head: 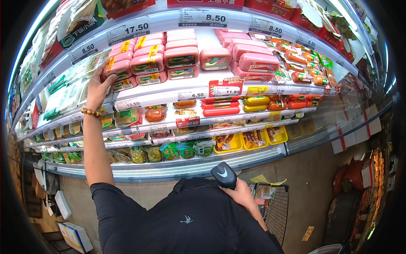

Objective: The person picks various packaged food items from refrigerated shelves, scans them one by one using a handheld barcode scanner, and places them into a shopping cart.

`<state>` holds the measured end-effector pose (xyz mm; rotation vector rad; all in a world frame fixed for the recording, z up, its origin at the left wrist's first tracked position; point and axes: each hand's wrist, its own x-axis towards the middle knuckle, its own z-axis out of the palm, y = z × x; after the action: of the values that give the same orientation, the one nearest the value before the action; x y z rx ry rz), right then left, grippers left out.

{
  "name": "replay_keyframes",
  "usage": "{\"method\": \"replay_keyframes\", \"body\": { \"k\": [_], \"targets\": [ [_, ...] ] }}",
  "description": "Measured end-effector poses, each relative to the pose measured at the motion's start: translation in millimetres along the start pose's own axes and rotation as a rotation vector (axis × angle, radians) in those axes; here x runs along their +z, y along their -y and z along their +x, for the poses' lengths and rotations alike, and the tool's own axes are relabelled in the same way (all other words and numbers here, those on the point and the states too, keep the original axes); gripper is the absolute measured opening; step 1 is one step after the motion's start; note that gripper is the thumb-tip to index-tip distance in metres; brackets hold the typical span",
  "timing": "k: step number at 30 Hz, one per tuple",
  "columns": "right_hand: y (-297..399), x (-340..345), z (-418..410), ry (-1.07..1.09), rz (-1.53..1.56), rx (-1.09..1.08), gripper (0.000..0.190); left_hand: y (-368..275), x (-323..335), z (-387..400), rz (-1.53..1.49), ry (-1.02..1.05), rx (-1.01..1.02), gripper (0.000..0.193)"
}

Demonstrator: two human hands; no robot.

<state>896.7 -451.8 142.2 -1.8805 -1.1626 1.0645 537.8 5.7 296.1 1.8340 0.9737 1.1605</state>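
My left hand (99, 84) reaches up to the stacks of ham blocks on the lit shelf. Its thumb lies on the front of a pink ham package (120, 67) at the left end, and the fingers curl around its left side. That package rests on another pink package (124, 84). More pink ham packages (181, 57) stand stacked to the right, and a single one (215, 59) sits apart from them. My right hand (239, 192) is closed around a dark handheld scanner (224, 175), held in front of my shirt.
A wire shopping cart (276, 212) with packages in it stands by my right side. The cooler's vented front edge (196, 168) runs before me. Packed sausages (298, 60) fill the shelf's right end. White foam boxes (74, 236) lie on the floor at left.
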Motion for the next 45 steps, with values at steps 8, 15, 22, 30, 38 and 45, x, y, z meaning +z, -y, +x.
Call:
{"method": "replay_keyframes", "body": {
  "k": [8, 15, 22, 30, 38, 45],
  "targets": [
    [-3, 14, -4, -0.062, 0.005, 0.053, 0.045, -29, 57, -84, -0.044, -0.539, 0.459, 0.029],
    [-19, 18, -15, -0.088, 0.074, 0.009, 0.059, -2, 271, -200, -0.515, 0.202, -0.022, 0.01],
    [-83, 51, -70, -0.472, 0.179, 0.112, 0.053, 96, 377, -268, -0.448, 0.955, -0.571, 0.023],
    [-149, 61, -162, -0.771, 0.355, 0.439, 0.051, 103, 483, -309, -0.076, 1.459, -0.526, 0.023],
    [-210, 58, -246, -0.849, 0.498, 0.591, 0.05, 60, 662, -453, 0.038, 1.827, 0.077, 0.04],
    [-259, 64, -307, -0.876, 0.714, 0.776, 0.054, 66, 773, -572, 0.331, 1.947, 0.652, 0.079]
  ]
}}
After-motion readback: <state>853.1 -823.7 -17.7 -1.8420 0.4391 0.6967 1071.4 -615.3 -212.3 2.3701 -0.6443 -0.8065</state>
